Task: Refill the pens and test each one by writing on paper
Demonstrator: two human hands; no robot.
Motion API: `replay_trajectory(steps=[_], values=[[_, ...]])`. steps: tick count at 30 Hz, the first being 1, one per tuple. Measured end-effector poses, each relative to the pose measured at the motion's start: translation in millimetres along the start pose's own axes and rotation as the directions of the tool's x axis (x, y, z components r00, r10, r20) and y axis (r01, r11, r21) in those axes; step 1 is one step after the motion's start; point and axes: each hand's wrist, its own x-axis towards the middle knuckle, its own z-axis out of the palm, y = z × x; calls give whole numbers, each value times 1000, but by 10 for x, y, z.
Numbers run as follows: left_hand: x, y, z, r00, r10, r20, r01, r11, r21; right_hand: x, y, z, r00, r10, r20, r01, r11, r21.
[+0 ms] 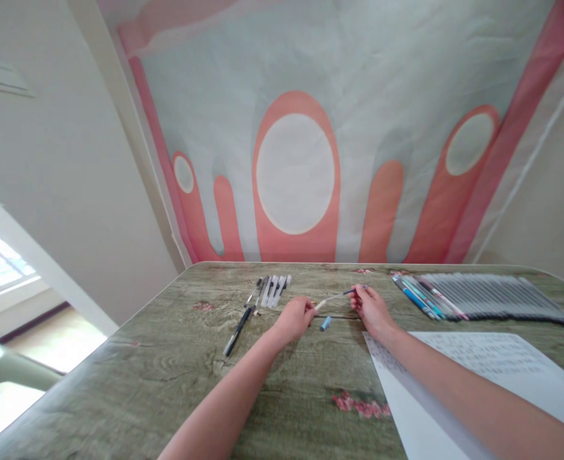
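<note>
Left hand [297, 317] is pinching a pale pen barrel [319, 305], lower centre of frame; right hand [372, 313] is gripping a slim dark-ended tube [347, 292] in line with it. Blue cap [326, 323] is lying off, below; joining or separating seems unfinished.

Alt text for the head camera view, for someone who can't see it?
A left hand and right hand hold a slim pen part between them over a table. A blue cap lies nearby, a dark pen to the left, coloured pens, slim grey sticks and a written sheet to the right.
</note>
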Motion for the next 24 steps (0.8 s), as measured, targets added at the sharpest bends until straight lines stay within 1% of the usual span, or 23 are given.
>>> replay_trajectory(steps=[3, 6, 13, 15, 17, 18, 20, 22, 24], values=[[5, 1, -6, 1000, 8, 10, -7, 1000, -9, 22, 24, -16, 1000, -5, 8, 5, 1000, -6], [3, 3, -16, 1000, 21, 18, -21, 1000, -21, 35, 36, -28, 1000, 9, 4, -9, 1000, 23], [-5, 29, -48, 996, 88, 16, -87, 993, -83, 49, 46, -44, 1000, 10, -29, -7, 997, 73], [-6, 37, -46, 996, 92, 20, -89, 989, -118, 44, 40, -42, 1000, 4, -26, -3, 998, 61], [-10, 48, -35, 996, 90, 28, -83, 980, -179, 13, 14, -22, 1000, -12, -2, 12, 1000, 10], [-14, 56, -27, 996, 87, 34, -77, 971, -227, -15, -8, -2, 999, -28, 28, 29, 999, -34], [-21, 80, -15, 995, 77, 65, -48, 931, -361, -94, -65, 55, 988, -54, 145, 75, 988, -137], [-22, 108, -17, 993, 61, 96, -2, 852, -523, -182, -122, 119, 955, -45, 293, 114, 968, -222], [-8, 120, -37, 995, 36, 89, 32, 751, -659, -247, -160, 167, 917, -31, 398, 157, 945, -288]])
